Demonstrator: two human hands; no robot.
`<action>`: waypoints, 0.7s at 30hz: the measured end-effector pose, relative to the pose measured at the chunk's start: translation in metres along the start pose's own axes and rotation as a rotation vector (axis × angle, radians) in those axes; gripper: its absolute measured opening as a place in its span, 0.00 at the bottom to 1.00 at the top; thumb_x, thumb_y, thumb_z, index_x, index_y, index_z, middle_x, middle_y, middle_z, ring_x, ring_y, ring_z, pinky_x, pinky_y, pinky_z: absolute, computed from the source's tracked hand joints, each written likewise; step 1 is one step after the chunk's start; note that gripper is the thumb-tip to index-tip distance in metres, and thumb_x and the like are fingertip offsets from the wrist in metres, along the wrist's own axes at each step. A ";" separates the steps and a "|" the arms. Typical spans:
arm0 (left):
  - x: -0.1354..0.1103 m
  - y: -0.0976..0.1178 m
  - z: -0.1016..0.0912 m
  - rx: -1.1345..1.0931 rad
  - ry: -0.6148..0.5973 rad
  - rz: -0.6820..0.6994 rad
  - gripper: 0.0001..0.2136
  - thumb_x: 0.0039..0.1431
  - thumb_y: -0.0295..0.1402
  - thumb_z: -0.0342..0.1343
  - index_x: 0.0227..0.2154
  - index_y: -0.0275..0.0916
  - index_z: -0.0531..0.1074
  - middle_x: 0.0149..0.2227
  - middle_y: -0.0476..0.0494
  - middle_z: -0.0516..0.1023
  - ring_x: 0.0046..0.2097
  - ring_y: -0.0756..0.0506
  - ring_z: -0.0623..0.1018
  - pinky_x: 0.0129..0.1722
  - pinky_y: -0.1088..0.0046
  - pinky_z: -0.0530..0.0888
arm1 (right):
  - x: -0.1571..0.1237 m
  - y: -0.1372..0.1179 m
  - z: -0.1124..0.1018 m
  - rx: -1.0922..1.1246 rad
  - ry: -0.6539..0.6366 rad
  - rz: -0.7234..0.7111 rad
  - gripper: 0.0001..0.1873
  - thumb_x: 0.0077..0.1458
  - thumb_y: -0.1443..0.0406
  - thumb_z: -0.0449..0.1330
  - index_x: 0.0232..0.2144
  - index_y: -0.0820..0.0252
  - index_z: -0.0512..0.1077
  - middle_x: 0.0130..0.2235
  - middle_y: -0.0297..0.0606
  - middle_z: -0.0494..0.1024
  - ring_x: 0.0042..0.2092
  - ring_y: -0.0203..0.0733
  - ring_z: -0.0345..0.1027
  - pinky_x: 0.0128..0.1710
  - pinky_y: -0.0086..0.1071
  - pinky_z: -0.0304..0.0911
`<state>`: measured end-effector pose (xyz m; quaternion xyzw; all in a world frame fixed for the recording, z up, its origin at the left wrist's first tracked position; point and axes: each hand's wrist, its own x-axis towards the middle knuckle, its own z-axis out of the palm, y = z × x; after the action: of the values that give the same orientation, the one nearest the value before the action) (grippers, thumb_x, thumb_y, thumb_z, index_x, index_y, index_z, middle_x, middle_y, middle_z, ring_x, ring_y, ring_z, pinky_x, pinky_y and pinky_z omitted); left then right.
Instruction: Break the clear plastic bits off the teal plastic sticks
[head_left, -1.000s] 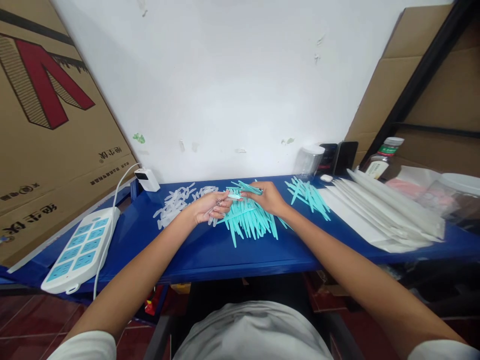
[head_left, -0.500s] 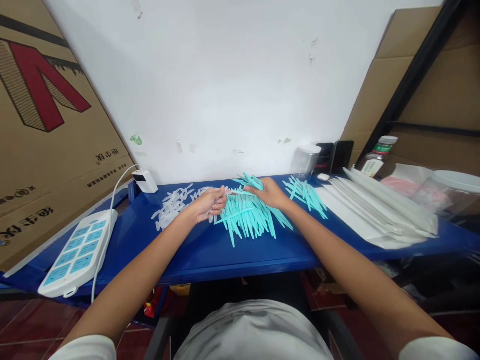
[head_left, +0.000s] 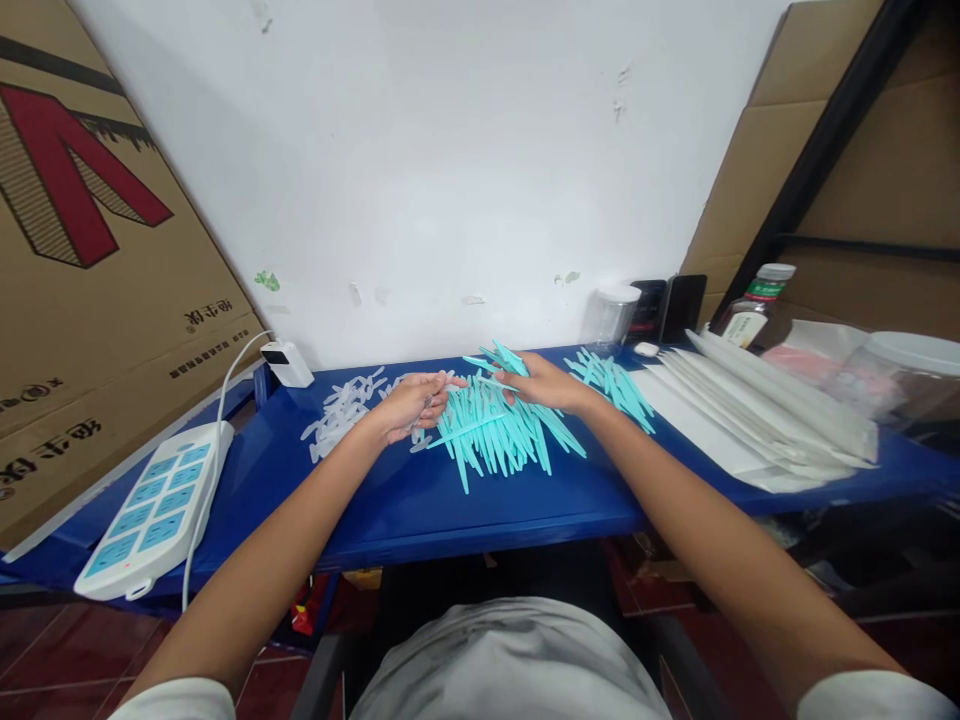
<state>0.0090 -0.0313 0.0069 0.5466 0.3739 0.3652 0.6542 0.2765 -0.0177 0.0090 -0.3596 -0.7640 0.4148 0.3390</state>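
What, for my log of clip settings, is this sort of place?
Probably a small back-room workshop for hand piecework: heaps of teal sticks on a blue bench, a stack of white sleeves beside them, big cartons against the wall.

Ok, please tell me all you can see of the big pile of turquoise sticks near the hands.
The big pile of turquoise sticks lies on the blue table: thin, flat, pointed, plastic-looking pieces, fanned and crossing. The right hand rests on its far edge; the left hand is at its left edge.
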 end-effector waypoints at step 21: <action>-0.004 0.001 0.001 0.285 0.003 0.027 0.17 0.64 0.48 0.61 0.37 0.43 0.61 0.23 0.58 0.60 0.18 0.56 0.56 0.16 0.83 0.52 | -0.001 0.000 -0.008 -0.171 -0.071 -0.031 0.17 0.62 0.51 0.60 0.33 0.59 0.73 0.27 0.37 0.79 0.27 0.40 0.70 0.27 0.32 0.60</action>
<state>0.0079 -0.0355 0.0083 0.6383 0.4158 0.3180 0.5644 0.2831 -0.0154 0.0118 -0.3604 -0.8136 0.3555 0.2862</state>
